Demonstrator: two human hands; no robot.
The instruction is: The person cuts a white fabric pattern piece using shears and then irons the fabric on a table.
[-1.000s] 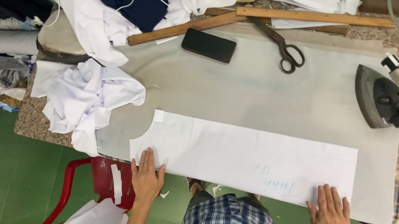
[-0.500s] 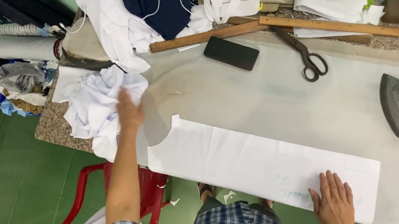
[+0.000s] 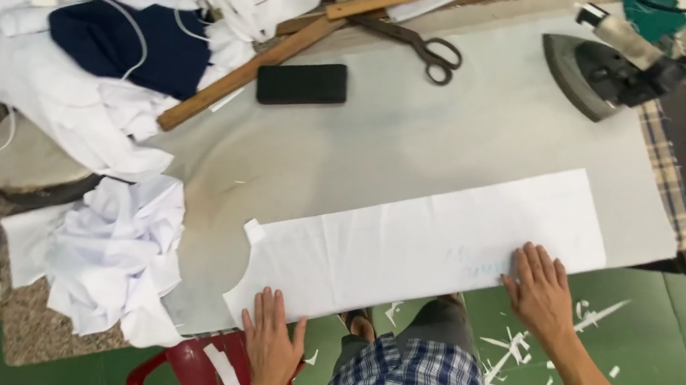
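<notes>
Covering the work table is a grey padded cloth, above a green floor littered with white offcuts. A long white fabric panel lies flat along the near edge. The left hand rests flat on its near left corner, fingers spread, gripping nothing; the right hand presses flat on its right part, fingers apart. Scissors, a black phone, a wooden ruler, an iron and a heap of white cloth surround it. Half a second earlier the left hand was at the cloth heap; it has since returned to the panel.
</notes>
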